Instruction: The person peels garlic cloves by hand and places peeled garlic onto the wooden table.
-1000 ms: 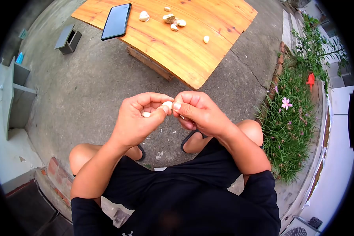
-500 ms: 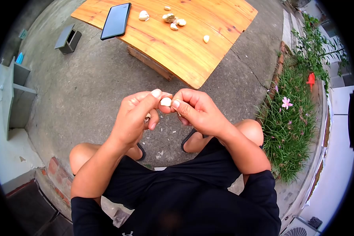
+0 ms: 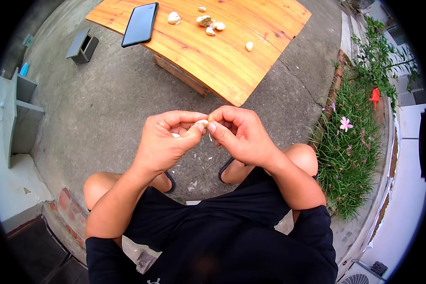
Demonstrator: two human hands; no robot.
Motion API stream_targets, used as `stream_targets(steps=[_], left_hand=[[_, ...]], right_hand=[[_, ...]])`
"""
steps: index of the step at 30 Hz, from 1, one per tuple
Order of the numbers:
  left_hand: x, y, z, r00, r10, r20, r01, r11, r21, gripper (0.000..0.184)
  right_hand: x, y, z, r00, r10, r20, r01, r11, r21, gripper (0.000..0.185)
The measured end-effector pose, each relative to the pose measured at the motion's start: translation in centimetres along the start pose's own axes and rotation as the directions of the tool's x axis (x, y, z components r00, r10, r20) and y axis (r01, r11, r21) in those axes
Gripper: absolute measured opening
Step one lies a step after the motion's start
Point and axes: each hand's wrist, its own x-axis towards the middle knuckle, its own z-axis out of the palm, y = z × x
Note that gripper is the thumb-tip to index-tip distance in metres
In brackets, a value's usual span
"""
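My left hand [image 3: 163, 139] is closed, thumb and forefinger pinching a garlic clove [image 3: 202, 122]. Another small whitish piece [image 3: 175, 135] shows inside the curled fingers of that hand. From the other side, my right hand [image 3: 239, 135] pinches at the same clove, its fingertips touching the left ones. A thin pale strip, which looks like garlic skin [image 3: 210, 137], hangs below the right thumb. Both hands are in the air above my lap, short of the wooden table [image 3: 213, 66]. The fingers partly hide the clove.
On the table lie a tablet [image 3: 140, 24], a garlic bulb [image 3: 174, 18], a cluster of garlic pieces [image 3: 204, 21] and a lone clove [image 3: 249, 46]. Pale scraps dot the concrete between my feet. Grass with pink flowers [image 3: 346, 124] borders the right side; a grey box [image 3: 83, 47] stands left.
My left thumb has moved down and its forefinger has straightened across the top of the clove, covering more of it. A pale strip now hangs under the right thumb.
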Motion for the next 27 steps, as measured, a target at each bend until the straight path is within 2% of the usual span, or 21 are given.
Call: stream_targets(steps=[4, 7, 13, 16, 19, 22, 26, 27], left_hand=[[0.0, 0.1, 0.1, 0.998, 0.068, -0.019, -0.066, 0.994, 0.092, 0.01], [0.0, 0.2, 0.1, 0.998, 0.059, -0.001, -0.059, 0.995, 0.078, 0.009], [0.4, -0.2, -0.1, 0.999, -0.039, 0.009, 0.039, 0.999, -0.013, 0.023], [0.5, 0.2, -0.1, 0.993, -0.117, -0.007, 0.115, 0.986, -0.121, 0.022], [0.3, 1.3, -0.4, 0.989, -0.128, 0.074, 0.14, 0.972, -0.189, 0.016], [0.0, 0.6, -0.4, 0.995, -0.052, 0.079, 0.06, 0.993, -0.098, 0.021], [0.0, 0.4, -0.4, 0.998, -0.049, 0.05, 0.05, 0.999, -0.022, 0.026], [0.0, 0.2, -0.2, 0.999, -0.036, 0.041, 0.036, 0.999, -0.003, 0.026]], right_hand=[[-0.2, -0.1, 0.1, 0.999, -0.042, 0.012, 0.042, 0.998, -0.046, 0.009], [-0.2, 0.1, 0.2, 0.998, -0.07, 0.011, 0.07, 0.994, -0.085, 0.008], [-0.2, -0.1, 0.3, 0.998, -0.046, 0.04, 0.048, 0.997, -0.06, 0.009], [-0.1, -0.2, 0.3, 0.999, 0.016, 0.032, -0.016, 1.0, -0.007, 0.009], [0.1, -0.2, -0.1, 0.997, 0.08, 0.004, -0.08, 0.996, 0.027, 0.01], [0.1, -0.1, -0.2, 0.995, 0.098, -0.014, -0.097, 0.995, 0.027, 0.012], [0.0, -0.1, 0.5, 0.996, 0.041, -0.076, -0.039, 0.999, 0.033, 0.015], [0.0, -0.3, 0.5, 0.996, 0.017, -0.09, -0.021, 0.999, -0.046, 0.015]])
